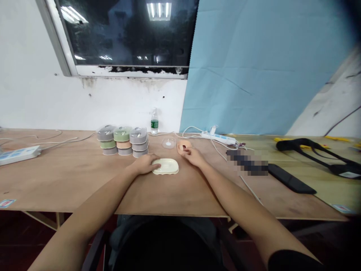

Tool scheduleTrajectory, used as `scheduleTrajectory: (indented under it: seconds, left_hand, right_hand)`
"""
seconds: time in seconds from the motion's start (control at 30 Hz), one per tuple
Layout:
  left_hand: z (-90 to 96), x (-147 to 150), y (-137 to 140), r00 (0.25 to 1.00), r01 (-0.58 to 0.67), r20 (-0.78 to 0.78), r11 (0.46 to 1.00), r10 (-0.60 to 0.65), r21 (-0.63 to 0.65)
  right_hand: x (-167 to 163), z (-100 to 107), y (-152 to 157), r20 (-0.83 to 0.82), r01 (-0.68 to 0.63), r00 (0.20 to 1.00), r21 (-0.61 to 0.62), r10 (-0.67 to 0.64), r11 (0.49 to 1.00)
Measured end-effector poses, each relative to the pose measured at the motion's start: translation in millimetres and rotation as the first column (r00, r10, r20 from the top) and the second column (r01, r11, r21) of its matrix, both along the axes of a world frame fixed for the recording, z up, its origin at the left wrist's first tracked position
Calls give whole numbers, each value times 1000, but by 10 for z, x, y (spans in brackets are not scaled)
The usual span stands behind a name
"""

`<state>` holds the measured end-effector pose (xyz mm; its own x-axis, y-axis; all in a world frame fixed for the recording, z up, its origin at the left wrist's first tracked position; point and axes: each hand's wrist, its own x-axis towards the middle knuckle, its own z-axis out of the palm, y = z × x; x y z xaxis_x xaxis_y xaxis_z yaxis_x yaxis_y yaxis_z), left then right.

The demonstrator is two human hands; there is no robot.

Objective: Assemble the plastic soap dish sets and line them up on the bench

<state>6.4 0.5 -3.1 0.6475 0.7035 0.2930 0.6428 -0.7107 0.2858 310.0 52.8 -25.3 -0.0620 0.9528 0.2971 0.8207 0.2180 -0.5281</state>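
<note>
My left hand (146, 164) is closed on the left end of a shallow cream oval dish (168, 166), with the thumb over its rim. The dish lies on the table in front of me. Farther back and to the right, my right hand (193, 155) has its fingers closed at the near edge of a small orange box (183, 143). A dark spot shows inside the box; what it is I cannot make out. Just left of the orange box lies a clear plastic lid (169, 143) with a white patch in its middle.
Three stacks of grey, green and orange boxes with clear lids (123, 133) stand at the back left. A water bottle (154, 122) is by the wall. Power strips (220, 138) and white cables lie at both sides. A black slab (290, 178) and black straps (321, 154) are at right.
</note>
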Motion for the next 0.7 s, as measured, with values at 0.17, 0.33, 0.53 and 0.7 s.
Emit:
scheduleTrajectory:
  seconds: [0.17, 0.33, 0.53, 0.7]
  left_hand:
    - [21, 5, -19, 1000, 1, 14, 1000, -1, 2]
    - [43, 11, -60, 991, -74, 115, 996, 67, 57]
    - [85, 15, -90, 944, -152, 316, 973, 92, 173]
    - [160, 23, -166, 935, -205, 329, 960, 135, 190]
  right_hand:
    - [-93, 107, -121, -1, 33, 999, 67, -33, 997]
    - [-213, 288, -310, -175, 111, 983, 353, -51, 929]
    - [-353, 293, -499, -196, -141, 942, 501, 271, 854]
    - [-495, 249, -581, -194, -283, 895, 449, 402, 847]
